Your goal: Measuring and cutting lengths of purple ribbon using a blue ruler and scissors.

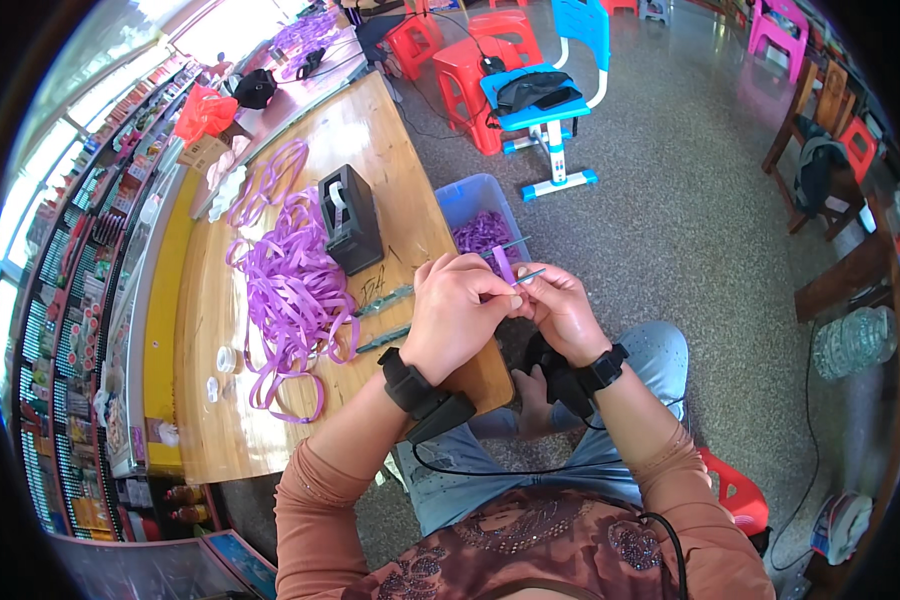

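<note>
Purple ribbon piece [504, 265] pokes up, just past long edge of bench [210, 430]. Left hand [460, 305] nearly closed, pinching its low end. Right hand [567, 312] nearly closed, pinching thin dark stick [532, 274]. From there: big ribbon pile [290, 265] at nine o'clock, black tape holder [355, 228] at ten, plastic bin [470, 193] at eleven.

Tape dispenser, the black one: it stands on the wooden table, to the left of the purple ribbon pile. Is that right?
Not quite: the head view shows the black tape dispenser to the right of the purple ribbon pile. It does stand on the wooden table.
</note>
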A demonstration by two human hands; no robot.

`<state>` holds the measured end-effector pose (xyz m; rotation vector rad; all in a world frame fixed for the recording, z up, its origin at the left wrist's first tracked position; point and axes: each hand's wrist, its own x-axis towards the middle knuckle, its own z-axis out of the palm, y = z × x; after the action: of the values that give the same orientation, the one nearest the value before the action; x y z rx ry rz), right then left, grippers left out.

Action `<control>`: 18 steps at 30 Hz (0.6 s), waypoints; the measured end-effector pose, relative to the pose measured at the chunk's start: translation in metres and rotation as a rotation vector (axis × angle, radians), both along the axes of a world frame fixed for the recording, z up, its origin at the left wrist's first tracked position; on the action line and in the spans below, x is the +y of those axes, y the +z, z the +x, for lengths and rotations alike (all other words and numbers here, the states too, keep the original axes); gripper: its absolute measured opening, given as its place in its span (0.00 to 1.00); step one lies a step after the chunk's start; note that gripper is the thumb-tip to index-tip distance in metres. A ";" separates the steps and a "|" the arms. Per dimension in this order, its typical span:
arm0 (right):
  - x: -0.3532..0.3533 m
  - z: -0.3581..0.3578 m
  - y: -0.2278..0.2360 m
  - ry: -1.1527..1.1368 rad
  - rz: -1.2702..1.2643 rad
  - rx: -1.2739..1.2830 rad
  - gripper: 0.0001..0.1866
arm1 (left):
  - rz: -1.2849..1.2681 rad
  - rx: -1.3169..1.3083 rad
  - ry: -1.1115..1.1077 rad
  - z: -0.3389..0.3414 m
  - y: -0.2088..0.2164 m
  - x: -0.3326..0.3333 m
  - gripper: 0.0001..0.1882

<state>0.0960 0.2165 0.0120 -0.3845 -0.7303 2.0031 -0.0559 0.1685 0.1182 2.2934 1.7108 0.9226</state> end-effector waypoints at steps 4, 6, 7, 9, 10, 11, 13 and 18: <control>0.001 -0.001 -0.001 -0.008 -0.002 0.022 0.09 | 0.003 0.008 0.001 0.000 0.000 0.000 0.04; 0.001 -0.001 0.000 -0.014 -0.009 0.027 0.08 | -0.001 0.007 0.001 0.000 0.000 0.000 0.04; 0.001 -0.001 0.001 -0.020 -0.014 0.028 0.08 | -0.005 0.006 -0.001 0.000 0.000 0.000 0.03; 0.001 -0.001 0.004 -0.025 -0.020 0.030 0.07 | -0.004 0.008 -0.001 0.000 -0.001 0.000 0.03; 0.001 -0.001 0.005 -0.027 -0.024 0.030 0.08 | -0.003 0.010 -0.001 0.000 -0.001 0.000 0.03; 0.001 0.000 0.005 -0.030 -0.029 0.030 0.08 | -0.003 0.010 -0.001 0.000 -0.001 0.000 0.03; 0.000 0.000 0.007 -0.034 -0.029 0.026 0.08 | -0.014 0.012 0.002 0.000 -0.001 0.000 0.03; 0.003 0.000 0.005 -0.068 0.019 -0.051 0.08 | -0.008 0.003 -0.002 0.000 0.000 0.000 0.03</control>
<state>0.0962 0.2191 0.0170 -0.4456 -0.7578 1.9269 -0.0556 0.1686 0.1182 2.2927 1.7094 0.9111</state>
